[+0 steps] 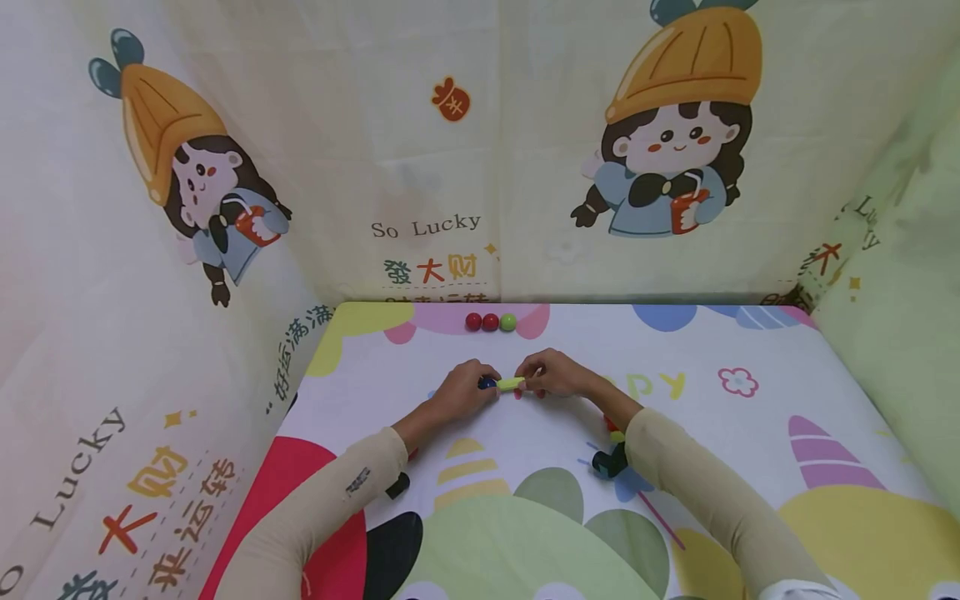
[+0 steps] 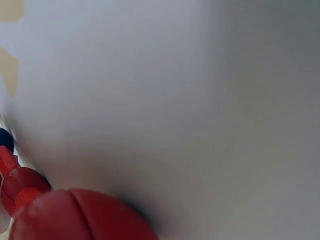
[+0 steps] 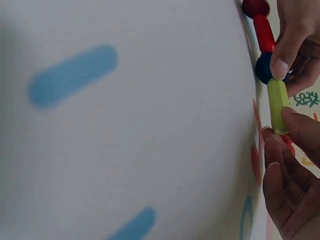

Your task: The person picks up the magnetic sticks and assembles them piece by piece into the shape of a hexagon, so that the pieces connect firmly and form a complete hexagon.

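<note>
In the head view my left hand [image 1: 465, 390] holds a dark blue ball [image 1: 487, 382] over the table's middle. A yellow-green ridged rod [image 1: 512, 384] meets this ball, and the fingers of my right hand [image 1: 557, 372] pinch its other end. The right wrist view shows the left thumb pressed on the blue ball [image 3: 264, 68], where the yellow-green rod [image 3: 277, 102] joins it. From the ball's other side runs a red rod [image 3: 263, 34] to a red ball [image 3: 255, 7]. The left wrist view shows this chain continuing to a large red ball [image 2: 82, 217] close to the camera.
Two red balls [image 1: 482, 322] and a green ball [image 1: 507, 322] sit in a row near the back edge of the printed table [image 1: 675, 442]. Small red and green pieces [image 1: 615, 432] show beside my right forearm. Printed cloth walls [image 1: 525, 167] surround the table's back and sides.
</note>
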Motion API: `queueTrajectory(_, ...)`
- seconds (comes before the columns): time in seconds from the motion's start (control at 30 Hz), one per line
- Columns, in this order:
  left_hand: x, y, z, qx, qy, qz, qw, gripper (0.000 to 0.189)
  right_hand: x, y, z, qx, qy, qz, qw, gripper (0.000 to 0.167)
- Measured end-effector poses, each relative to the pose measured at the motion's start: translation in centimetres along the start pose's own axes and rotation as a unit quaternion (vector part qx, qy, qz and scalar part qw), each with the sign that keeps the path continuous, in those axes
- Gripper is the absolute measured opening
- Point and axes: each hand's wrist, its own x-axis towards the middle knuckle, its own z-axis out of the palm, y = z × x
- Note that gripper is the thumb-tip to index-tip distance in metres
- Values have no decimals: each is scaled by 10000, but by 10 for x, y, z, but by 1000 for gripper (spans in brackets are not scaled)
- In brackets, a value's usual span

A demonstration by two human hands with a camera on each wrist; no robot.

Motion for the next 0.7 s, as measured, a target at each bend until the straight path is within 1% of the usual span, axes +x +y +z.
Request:
queueTrajectory(0.1, 0, 0, -1, -14, 4, -28, 10000, 25, 4, -1, -5, -229, 32, -32, 9997, 22)
queueTrajectory(0.23, 0, 1, -2, -22, -10, -77, 10000, 26, 14, -3, -19, -530, 239, -170, 9982, 26)
queueTrajectory(0.33, 0, 1, -3, -32, -33, -127, 9999, 26, 26, -6, -30, -611, 430, -398, 9964, 29)
queueTrajectory(0.37, 0, 0, -3, -43, -40, -145, 9999, 26, 30, -7, -33, -661, 524, -546, 9949, 29)
queueTrajectory(0.47, 0, 0, -3, -96, -35, -191, 9998, 26, 44, -11, -42, -778, 839, -718, 9908, 32)
queueTrajectory(0.57, 0, -1, -2, -155, -22, -219, 9996, 26, 56, -17, -48, -801, 1067, -451, 9900, 35)
queueTrajectory(0.67, 0, -2, -1, -219, -32, -238, 9995, 26, 66, -21, -51, -864, 1084, 50, 9903, 41)
queueTrajectory(0.7, 0, -2, 0, -241, -34, -252, 9994, 26, 70, -22, -51, -977, 1064, 149, 9894, 42)
